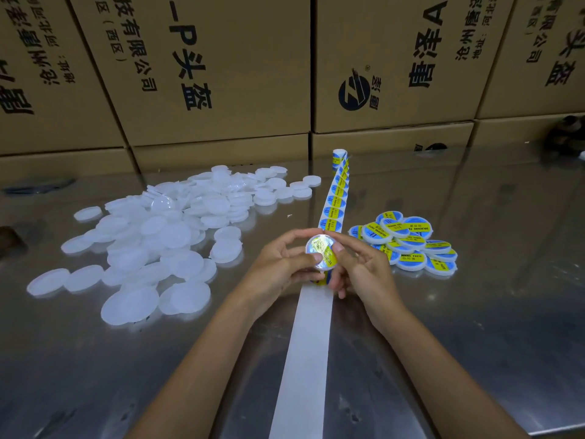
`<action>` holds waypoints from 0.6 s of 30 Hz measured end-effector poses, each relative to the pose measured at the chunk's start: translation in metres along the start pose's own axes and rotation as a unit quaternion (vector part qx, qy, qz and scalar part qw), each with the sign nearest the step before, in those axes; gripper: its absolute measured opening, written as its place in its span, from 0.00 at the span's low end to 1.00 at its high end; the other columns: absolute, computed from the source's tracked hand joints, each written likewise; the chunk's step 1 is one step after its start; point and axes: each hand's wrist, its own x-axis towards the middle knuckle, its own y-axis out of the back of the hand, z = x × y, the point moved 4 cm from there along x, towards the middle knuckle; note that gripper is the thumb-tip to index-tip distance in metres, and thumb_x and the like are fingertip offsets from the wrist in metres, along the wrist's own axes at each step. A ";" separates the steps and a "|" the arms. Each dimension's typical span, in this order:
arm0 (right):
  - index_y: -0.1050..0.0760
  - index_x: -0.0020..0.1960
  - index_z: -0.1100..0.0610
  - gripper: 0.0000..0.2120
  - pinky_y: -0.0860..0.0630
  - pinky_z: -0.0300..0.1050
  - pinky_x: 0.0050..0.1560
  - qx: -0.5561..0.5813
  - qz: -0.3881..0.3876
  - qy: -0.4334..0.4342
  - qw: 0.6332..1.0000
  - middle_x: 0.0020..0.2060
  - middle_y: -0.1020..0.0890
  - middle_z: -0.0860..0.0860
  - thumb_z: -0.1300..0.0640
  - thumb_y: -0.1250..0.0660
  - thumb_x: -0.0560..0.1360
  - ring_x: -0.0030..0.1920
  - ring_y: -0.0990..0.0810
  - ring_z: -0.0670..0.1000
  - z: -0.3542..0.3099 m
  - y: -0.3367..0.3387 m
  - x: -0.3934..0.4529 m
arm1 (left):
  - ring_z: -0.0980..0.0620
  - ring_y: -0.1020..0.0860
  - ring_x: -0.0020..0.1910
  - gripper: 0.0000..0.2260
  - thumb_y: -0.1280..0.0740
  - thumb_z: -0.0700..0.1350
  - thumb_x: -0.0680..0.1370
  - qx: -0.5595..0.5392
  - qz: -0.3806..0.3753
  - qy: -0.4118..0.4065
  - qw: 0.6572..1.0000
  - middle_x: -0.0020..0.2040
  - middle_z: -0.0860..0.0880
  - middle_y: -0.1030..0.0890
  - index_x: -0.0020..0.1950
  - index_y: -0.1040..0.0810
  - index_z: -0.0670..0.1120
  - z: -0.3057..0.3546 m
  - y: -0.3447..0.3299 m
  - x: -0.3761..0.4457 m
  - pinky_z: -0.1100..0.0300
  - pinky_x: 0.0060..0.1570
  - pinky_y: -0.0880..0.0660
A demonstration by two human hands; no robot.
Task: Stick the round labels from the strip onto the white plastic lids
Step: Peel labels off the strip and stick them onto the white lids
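Plain lids [152, 242] lie heaped left of the fingers. Left hand [278, 264] fingers curl around a lid [320, 250]; right hand [357, 267] fingers pinch its labelled face. Strip [336, 201] extends beyond the fingers; labelled lids [408, 245] lie right.

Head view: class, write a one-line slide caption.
Both hands press a label onto a white lid, unlabelled lids left, labelled lids right.

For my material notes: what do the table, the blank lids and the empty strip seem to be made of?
Table: likely stainless steel, brushed; it mirrors the boxes.
Blank lids: translucent white plastic, matt, milky look.
Empty strip: probably paper backing, smooth and plain white.
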 end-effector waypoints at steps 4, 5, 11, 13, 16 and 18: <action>0.22 0.63 0.57 0.14 0.27 0.41 0.26 0.027 -0.034 -0.042 0.998 0.26 0.23 0.61 0.62 0.43 0.83 0.26 0.25 0.53 0.000 -0.004 0.000 | 0.45 0.17 0.43 0.18 0.27 0.32 0.73 0.026 0.033 -0.015 0.999 0.49 0.40 0.15 0.60 0.19 0.46 -0.001 0.005 0.002 0.58 0.41 0.19; 0.22 0.64 0.57 0.14 0.27 0.42 0.27 0.034 -0.051 -0.056 0.997 0.26 0.23 0.61 0.62 0.42 0.83 0.26 0.25 0.54 0.000 -0.006 -0.001 | 0.45 0.17 0.40 0.16 0.25 0.33 0.72 0.031 0.056 -0.013 0.998 0.48 0.39 0.14 0.58 0.19 0.45 -0.001 0.007 0.002 0.58 0.38 0.19; 0.21 0.62 0.53 0.17 0.27 0.43 0.29 -0.003 -0.110 -0.056 0.992 0.29 0.21 0.57 0.62 0.27 0.74 0.29 0.27 0.53 0.000 -0.014 -0.004 | 0.46 0.18 0.31 0.10 0.23 0.41 0.74 0.039 0.160 -0.019 0.986 0.41 0.38 0.15 0.47 0.23 0.41 -0.001 0.018 0.000 0.60 0.26 0.24; 0.20 0.59 0.52 0.16 0.28 0.42 0.28 -0.005 -0.101 -0.058 0.993 0.28 0.22 0.57 0.62 0.26 0.73 0.28 0.27 0.51 0.001 -0.013 -0.003 | 0.46 0.17 0.32 0.10 0.24 0.45 0.74 0.040 0.174 -0.015 0.984 0.41 0.39 0.15 0.46 0.22 0.41 -0.001 0.017 -0.001 0.60 0.26 0.23; 0.20 0.60 0.53 0.16 0.27 0.41 0.28 0.010 -0.072 -0.061 0.996 0.28 0.22 0.57 0.63 0.27 0.74 0.28 0.27 0.50 0.004 -0.009 0.000 | 0.44 0.15 0.37 0.07 0.28 0.47 0.78 0.024 0.160 -0.001 0.987 0.45 0.40 0.14 0.50 0.18 0.44 0.000 0.013 -0.002 0.59 0.30 0.21; 0.20 0.61 0.52 0.16 0.26 0.40 0.29 0.017 -0.025 -0.056 0.998 0.28 0.21 0.57 0.64 0.29 0.75 0.28 0.26 0.50 0.004 -0.003 0.003 | 0.44 0.14 0.41 0.06 0.31 0.46 0.81 0.013 0.138 0.008 0.990 0.48 0.42 0.14 0.56 0.18 0.48 0.000 0.009 -0.002 0.58 0.33 0.19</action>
